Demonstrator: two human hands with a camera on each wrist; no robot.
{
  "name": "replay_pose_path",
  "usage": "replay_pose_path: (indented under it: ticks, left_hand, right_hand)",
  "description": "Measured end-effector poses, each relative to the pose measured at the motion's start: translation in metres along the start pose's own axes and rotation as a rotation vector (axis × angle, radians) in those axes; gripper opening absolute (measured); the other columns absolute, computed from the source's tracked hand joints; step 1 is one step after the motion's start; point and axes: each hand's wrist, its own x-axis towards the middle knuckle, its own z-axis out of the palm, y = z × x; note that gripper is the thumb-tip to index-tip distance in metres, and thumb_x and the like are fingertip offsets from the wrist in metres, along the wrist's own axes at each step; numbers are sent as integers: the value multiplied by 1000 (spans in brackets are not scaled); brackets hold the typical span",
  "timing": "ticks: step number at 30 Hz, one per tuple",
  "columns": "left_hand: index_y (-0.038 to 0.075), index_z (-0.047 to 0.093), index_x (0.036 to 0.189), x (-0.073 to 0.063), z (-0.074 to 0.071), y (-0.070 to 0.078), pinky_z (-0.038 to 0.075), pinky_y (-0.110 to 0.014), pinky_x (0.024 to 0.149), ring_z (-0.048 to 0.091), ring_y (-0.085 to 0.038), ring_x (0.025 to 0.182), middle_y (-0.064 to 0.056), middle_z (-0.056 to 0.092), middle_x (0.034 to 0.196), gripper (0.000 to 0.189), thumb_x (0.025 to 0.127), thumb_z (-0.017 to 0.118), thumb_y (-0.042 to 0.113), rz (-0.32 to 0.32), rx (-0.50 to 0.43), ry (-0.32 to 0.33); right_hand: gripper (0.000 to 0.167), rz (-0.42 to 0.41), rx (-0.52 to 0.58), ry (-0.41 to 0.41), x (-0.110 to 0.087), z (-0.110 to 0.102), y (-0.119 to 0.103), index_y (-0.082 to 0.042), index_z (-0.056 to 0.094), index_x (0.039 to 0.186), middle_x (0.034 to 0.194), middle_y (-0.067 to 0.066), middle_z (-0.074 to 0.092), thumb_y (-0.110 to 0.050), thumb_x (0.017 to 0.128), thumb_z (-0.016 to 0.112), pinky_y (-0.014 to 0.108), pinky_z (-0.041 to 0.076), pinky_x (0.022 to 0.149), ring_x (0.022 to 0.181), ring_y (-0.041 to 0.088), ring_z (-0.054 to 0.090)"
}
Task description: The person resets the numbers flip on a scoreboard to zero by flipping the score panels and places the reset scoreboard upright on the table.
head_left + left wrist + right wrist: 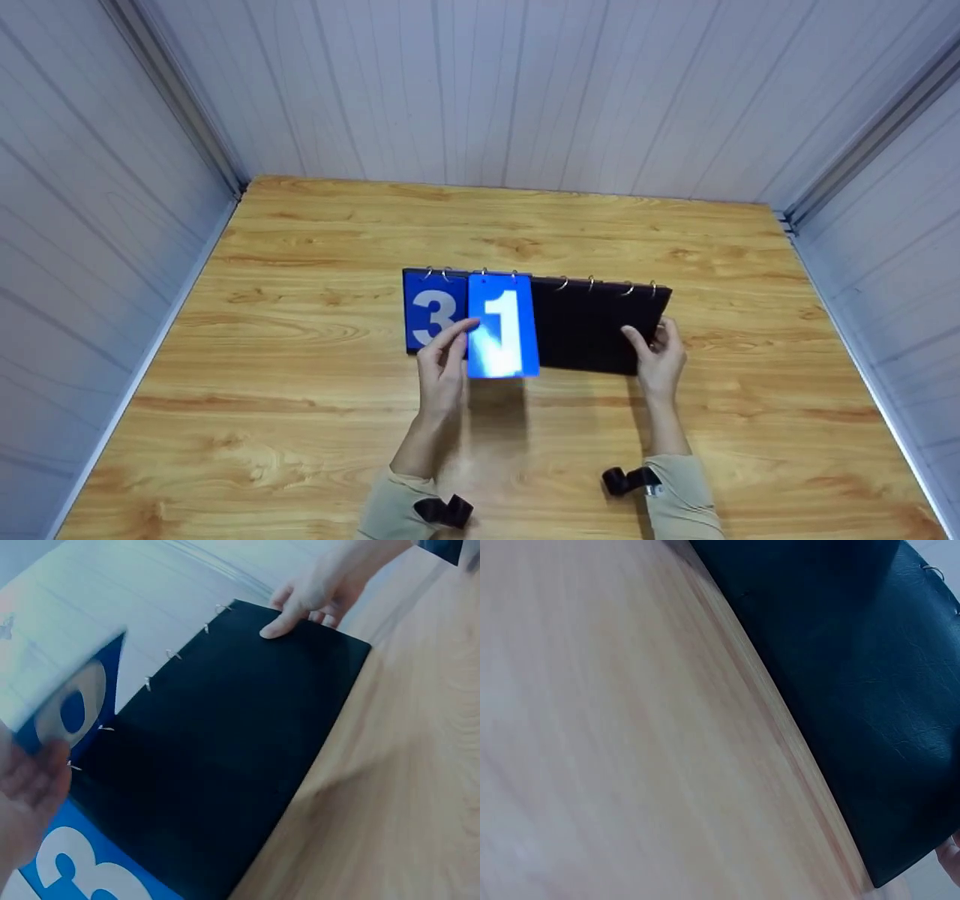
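Observation:
A black flip scoreboard point(585, 322) with metal rings along its top edge is held tilted over the table. At its left end a blue card bears a white 3 point(433, 315). Beside that, a glossy blue card with a white 1 point(504, 330) hangs from two rings, and my left hand point(441, 367) pinches its left edge. In the left wrist view, a lifted blue card with a 0 point(75, 701) is by the left hand's fingers. My right hand point(661, 360) grips the board's right end, thumb on the front face, other fingers partly hidden behind.
The wood-grain table point(300, 420) spreads around the board on every side. Pale panelled walls point(480, 90) enclose it at the back, left and right. Black straps point(444, 511) with small devices sit on both sleeves.

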Motion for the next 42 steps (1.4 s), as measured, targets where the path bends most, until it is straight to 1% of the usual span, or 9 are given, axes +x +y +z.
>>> replay_pose_path:
  ticks: [3, 5, 9, 13, 18, 25, 31, 37, 42]
  left_hand:
    - [-28, 64, 117, 4, -3, 1, 53, -13, 102, 64, 8, 115, -48, 67, 115, 29, 98, 43, -23, 101, -22, -57]
    - [-27, 66, 115, 9, -5, 2, 54, -13, 100, 64, 7, 114, -45, 68, 112, 26, 96, 47, -25, 153, -6, -78]
    - [-19, 74, 105, 19, -6, 1, 55, -11, 92, 64, 1, 105, -34, 69, 101, 19, 92, 62, -26, 263, 63, -31]
    - [-9, 80, 94, 33, -5, 4, 53, -15, 89, 64, -8, 101, -27, 69, 98, 20, 86, 70, -25, 368, 128, 40]
    - [-5, 82, 91, 51, -4, 13, 53, -18, 90, 72, -15, 99, -26, 74, 96, 20, 88, 73, -22, 433, 153, 33]
    - [-12, 80, 91, 79, -3, 26, 54, -13, 78, 72, -11, 86, -27, 75, 87, 10, 90, 74, -19, 436, 178, 8]
    - [-13, 80, 93, 103, 2, 32, 59, -17, 78, 78, -21, 81, -26, 78, 86, 5, 91, 76, -16, 439, 217, -24]
    - [-14, 80, 97, 126, 9, 34, 63, -26, 79, 78, -37, 82, -27, 79, 90, 6, 93, 76, -13, 382, 268, -27]
    - [-13, 81, 99, 143, 14, 30, 57, -18, 76, 76, -40, 81, -27, 79, 90, 7, 95, 76, -10, 297, 297, -22]
  right_hand:
    - [35, 1, -1, 3, 0, 0, -1, 16, 63, 113, 79, -21, 66, 4, 89, 86, 9, 48, 71, 73, -8, 62]
    - [35, 0, -6, 3, 0, -1, -1, 16, 64, 114, 80, -21, 66, 4, 89, 86, 9, 48, 71, 73, -8, 61]
    - [34, -2, -12, 1, -1, -1, -1, 15, 64, 114, 80, -19, 67, 5, 89, 86, 9, 48, 71, 73, -8, 61]
    - [35, -8, -12, 0, -1, -1, -1, 16, 64, 113, 81, -19, 68, 4, 89, 86, 10, 48, 70, 73, -8, 62]
    - [35, -12, -14, 7, -1, -2, 0, 16, 64, 113, 81, -18, 68, 3, 90, 86, 9, 48, 71, 74, -8, 62]
    - [33, -37, -23, 0, -1, -2, 4, 15, 64, 112, 82, -14, 70, 4, 89, 86, 9, 48, 70, 74, -9, 61]
    - [36, -34, -21, -9, 0, -3, 4, 15, 63, 114, 81, -20, 67, 3, 90, 86, 9, 47, 70, 74, -9, 61]
    - [39, -26, 2, -18, 2, -2, 3, 16, 62, 114, 80, -24, 65, 0, 90, 87, 9, 47, 70, 74, -9, 61]
    - [37, -19, 6, -26, 2, -2, 2, 16, 62, 114, 80, -23, 65, 3, 90, 86, 9, 49, 71, 75, -8, 62]
